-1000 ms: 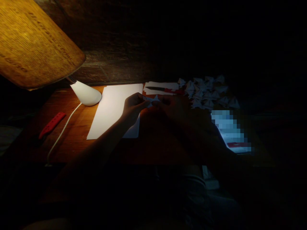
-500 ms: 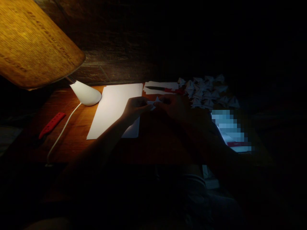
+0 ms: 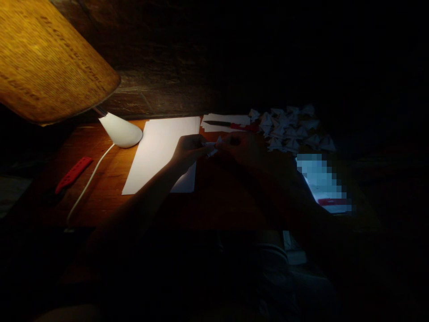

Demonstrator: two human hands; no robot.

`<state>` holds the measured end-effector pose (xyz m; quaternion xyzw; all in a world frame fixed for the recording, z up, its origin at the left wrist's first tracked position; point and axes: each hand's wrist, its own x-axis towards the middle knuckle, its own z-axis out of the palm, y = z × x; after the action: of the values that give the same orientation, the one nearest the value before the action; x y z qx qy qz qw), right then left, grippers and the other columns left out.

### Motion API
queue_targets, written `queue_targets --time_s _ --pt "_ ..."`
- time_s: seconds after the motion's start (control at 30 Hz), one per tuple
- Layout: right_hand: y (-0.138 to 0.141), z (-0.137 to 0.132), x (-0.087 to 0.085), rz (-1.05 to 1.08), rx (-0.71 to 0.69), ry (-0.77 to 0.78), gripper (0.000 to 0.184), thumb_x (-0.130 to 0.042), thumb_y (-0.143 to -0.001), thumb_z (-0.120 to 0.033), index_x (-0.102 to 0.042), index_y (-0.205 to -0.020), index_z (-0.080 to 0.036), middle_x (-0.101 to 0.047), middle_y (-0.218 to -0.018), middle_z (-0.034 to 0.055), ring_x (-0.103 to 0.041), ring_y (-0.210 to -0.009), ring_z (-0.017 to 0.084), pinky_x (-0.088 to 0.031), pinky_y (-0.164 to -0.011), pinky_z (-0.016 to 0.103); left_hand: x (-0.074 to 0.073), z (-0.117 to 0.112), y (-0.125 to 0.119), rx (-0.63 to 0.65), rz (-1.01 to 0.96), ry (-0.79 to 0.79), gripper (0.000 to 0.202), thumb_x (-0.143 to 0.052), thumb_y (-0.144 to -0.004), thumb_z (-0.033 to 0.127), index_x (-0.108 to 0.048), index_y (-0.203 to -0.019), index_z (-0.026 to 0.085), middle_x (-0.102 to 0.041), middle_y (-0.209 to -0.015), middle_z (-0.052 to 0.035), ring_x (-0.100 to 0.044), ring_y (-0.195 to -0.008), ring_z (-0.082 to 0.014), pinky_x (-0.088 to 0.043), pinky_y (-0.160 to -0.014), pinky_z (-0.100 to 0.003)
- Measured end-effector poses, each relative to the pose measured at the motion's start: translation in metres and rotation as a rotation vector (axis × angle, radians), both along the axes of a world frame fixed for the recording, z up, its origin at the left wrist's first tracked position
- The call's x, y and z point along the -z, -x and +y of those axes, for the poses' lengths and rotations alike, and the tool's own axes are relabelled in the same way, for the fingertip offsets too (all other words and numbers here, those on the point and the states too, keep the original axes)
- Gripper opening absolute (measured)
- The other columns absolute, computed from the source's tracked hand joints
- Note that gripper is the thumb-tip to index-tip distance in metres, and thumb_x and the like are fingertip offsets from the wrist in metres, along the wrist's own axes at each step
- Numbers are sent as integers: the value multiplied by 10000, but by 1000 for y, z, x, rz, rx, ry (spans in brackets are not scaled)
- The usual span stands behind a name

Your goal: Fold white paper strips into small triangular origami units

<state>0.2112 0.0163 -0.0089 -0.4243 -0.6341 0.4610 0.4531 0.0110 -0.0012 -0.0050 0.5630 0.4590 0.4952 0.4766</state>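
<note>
Because the little folded paper (image 3: 212,150) is so small and thin, it could easily get bent the wrong way. It is up between the two hands, over the counter (image 3: 112,174), on the near side of the knife (image 3: 231,125). The left hand (image 3: 189,147) has its grip on one side of it, thumb and fingers pinched together. The right hand (image 3: 239,145) has its grip pinched on the other side. If they pull apart too hard, the paper could rip. If they squeeze too hard, its points could get squashed.

The lamp (image 3: 50,67) shines mostly on the big white sheets (image 3: 157,147), and the right hand is in shadow. A fold could come out crooked just because it is hard to see.

The knife lies on the small sheets (image 3: 217,129), just past the hands. Fingers that reach there without looking could touch the blade and get cut. The pile of paper shapes (image 3: 291,132) is near the right hand, so a bump could knock some about. If something catches the white cord (image 3: 87,181), the lamp could tip. I cannot tell if the left wrist touches the big sheets.
</note>
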Motion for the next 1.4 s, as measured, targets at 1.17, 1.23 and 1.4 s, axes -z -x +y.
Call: queue_targets --time_s 1.17,1.23,1.4 --pt "-2 5 2 -11 12 -69 195 -801 -858 -276 -715 -709 -184 -727 -775 27 -635 -755 161 -485 -721 308 2 -1 -4 -46 -103 70 295 -898 -694 207 -609 -643 181 -679 -619 -1 -662 -564 -116 -538 -570 -241" --pt "-2 5 1 0 -4 -93 137 -777 -860 -255 -744 -743 -192 -760 -828 32 -663 -801 174 -509 -767 320 2 -2 -5 -32 -99 70 274 -895 -689 213 -626 -651 176 -676 -626 -1 -651 -573 -111 -534 -581 -240" --pt "0 4 0 -30 -55 -117 143 -756 -867 -285 -744 -751 -202 -767 -823 28 -664 -790 188 -522 -767 341 -1 -3 -9 1 -141 79 212 -883 -684 213 -684 -742 169 -686 -718 -1 -629 -640 -101 -519 -609 -224"
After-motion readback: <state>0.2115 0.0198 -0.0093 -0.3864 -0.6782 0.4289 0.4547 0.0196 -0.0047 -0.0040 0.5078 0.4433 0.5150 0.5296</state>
